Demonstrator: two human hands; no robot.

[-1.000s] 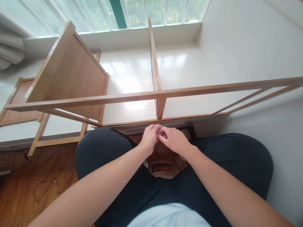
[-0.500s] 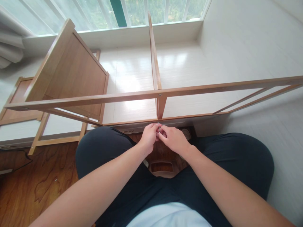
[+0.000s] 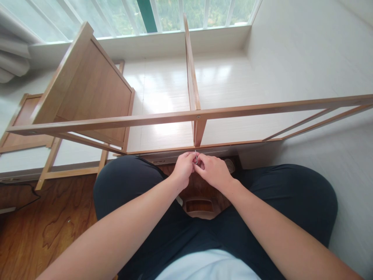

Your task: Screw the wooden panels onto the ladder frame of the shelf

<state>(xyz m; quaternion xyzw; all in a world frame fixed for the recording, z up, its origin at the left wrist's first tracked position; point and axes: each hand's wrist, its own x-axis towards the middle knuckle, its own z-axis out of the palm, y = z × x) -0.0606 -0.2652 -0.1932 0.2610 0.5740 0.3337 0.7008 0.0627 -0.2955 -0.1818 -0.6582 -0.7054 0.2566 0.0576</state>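
My left hand (image 3: 184, 168) and my right hand (image 3: 215, 169) meet between my knees, fingers pinched together. Between their fingertips shows a small bent metal hex key (image 3: 196, 158), its thin end pointing up at the lower rail of a wooden frame (image 3: 163, 118). Fingers cover part of the key, and I cannot tell whether its tip sits in a screw. Right above my hands, an upright wooden panel (image 3: 191, 74) joins the middle of the frame. A screw head (image 3: 198, 116) shows on the upper rail at that joint.
A large wooden panel (image 3: 96, 89) leans at the left, with another panelled piece (image 3: 27, 105) beyond it. The frame stands on a pale window ledge (image 3: 159, 85). A white wall (image 3: 305, 58) closes the right side. A dark cable (image 3: 32, 194) runs near the wooden floor.
The view has shifted very slightly. Both hands stay in the same place on the hex key, with hardly any visible movement.
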